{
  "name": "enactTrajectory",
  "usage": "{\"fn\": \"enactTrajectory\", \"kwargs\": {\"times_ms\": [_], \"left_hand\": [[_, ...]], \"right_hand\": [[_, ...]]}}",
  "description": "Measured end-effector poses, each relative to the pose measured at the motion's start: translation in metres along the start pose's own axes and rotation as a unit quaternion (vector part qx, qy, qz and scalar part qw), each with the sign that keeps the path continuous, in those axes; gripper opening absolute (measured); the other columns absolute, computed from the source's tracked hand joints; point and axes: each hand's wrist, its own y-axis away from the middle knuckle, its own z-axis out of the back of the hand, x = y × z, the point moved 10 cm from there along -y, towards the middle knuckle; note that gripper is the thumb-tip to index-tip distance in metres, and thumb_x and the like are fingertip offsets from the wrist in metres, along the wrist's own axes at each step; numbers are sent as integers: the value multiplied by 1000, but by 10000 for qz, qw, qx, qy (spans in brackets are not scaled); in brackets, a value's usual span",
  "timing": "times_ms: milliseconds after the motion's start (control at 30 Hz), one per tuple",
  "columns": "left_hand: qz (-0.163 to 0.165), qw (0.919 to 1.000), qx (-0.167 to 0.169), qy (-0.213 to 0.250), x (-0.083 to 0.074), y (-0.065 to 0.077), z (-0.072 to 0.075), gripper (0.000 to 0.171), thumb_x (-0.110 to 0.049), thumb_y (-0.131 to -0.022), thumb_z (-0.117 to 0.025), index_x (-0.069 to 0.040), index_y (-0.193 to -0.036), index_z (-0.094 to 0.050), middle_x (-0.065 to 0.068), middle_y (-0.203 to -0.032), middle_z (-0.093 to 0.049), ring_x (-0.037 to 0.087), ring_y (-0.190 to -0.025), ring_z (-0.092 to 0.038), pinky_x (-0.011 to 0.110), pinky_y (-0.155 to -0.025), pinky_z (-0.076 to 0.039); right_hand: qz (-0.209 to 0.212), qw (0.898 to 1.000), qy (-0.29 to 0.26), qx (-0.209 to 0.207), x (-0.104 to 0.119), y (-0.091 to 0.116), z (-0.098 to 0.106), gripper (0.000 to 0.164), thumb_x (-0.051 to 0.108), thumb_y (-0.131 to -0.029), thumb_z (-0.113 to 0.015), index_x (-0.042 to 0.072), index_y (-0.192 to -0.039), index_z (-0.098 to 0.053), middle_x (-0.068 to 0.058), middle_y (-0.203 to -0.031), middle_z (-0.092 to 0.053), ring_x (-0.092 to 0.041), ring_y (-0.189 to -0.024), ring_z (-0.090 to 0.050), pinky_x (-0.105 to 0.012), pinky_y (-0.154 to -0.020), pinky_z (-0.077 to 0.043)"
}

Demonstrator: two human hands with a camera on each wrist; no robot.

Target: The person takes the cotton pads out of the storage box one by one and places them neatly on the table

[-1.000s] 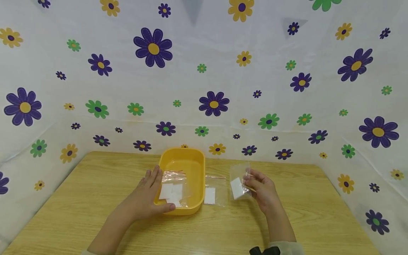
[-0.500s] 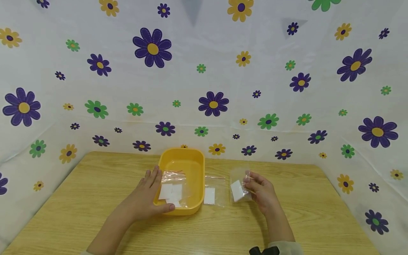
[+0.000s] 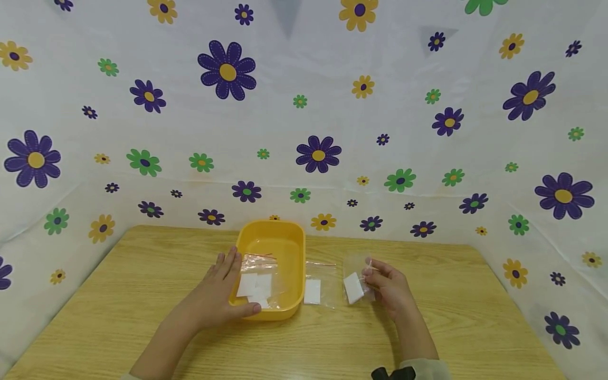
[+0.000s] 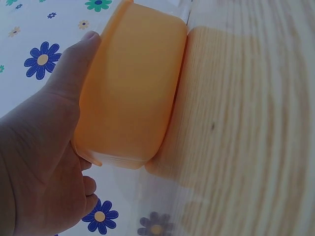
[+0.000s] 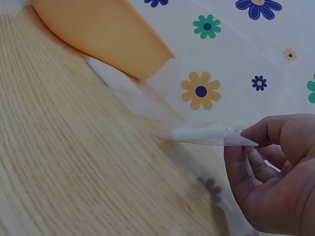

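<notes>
My left hand (image 3: 216,298) rests on the near left corner of a yellow plastic tub (image 3: 295,248), its fingers stretched along the left rim and the thumb across the front rim. In the left wrist view the thumb lies along the tub's rim (image 4: 87,93). Several clear zip bags with white squares (image 3: 247,285) lie in the tub. To the right, my right hand (image 3: 391,285) pinches the right edge of another clear bag (image 3: 352,287) with a white square inside. The right wrist view shows that bag (image 5: 197,132) edge-on, between thumb and fingers, low over the table.
One more clear zip bag (image 3: 313,291) with a white square lies on the wooden table (image 3: 304,348), close against the tub's right side. A flowered white cloth (image 3: 280,121) rises behind and at both sides of the table. A dark strap (image 3: 394,373) shows at the right wrist.
My right hand has lowered the bag slightly towards the table, and its white square now sits a bit nearer the front. My left hand and the tub have stayed in place.
</notes>
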Motion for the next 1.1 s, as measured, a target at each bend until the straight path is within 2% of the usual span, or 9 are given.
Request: {"fn": "enactTrajectory", "kwargs": {"times_ms": [367,600,800,967,1100], "left_hand": [[-19,10000,-32,-55,1,-1,-1,124,-80,-78,-59,0,-159,-10,17,-167,3,45,-152,0,60,-122,-10],[19,10000,-21,-71,2,-1,-2,124,-82,-78,-58,0,-159,-10,16,-168,3,44,-152,-1,60,-121,-10],[-5,10000,-57,-73,2,-1,-1,124,-81,-78,-58,-1,-159,-10,16,-167,4,44,-152,0,60,-121,-10],[-35,10000,-54,-71,0,0,0,124,-80,-79,-59,0,-159,-10,17,-167,4,44,-152,0,60,-121,-10],[-38,10000,-23,-22,-1,0,0,123,-78,-79,-60,1,-159,-10,17,-167,4,44,-152,1,61,-121,-9]], "right_hand": [[35,9980,628,-87,-4,0,3,44,0,-95,-61,5,-139,-57,-9,-108,-67,-13,-88,-64,-22,-72,-55],[180,9949,994,-52,0,3,1,46,-2,-94,-61,1,-139,-55,-15,-107,-64,-14,-82,-62,-22,-68,-53],[416,9916,1226,-9,4,4,-3,48,-6,-92,-61,-5,-139,-52,-21,-107,-65,-15,-81,-64,-25,-69,-57],[629,9794,1921,-6,10,6,-5,48,-2,-92,-61,-6,-139,-52,-23,-108,-66,-18,-80,-64,-30,-68,-59],[734,9622,2621,-110,17,10,-5,50,2,-92,-62,0,-141,-53,-19,-109,-66,-21,-85,-62,-28,-64,-56]]}}
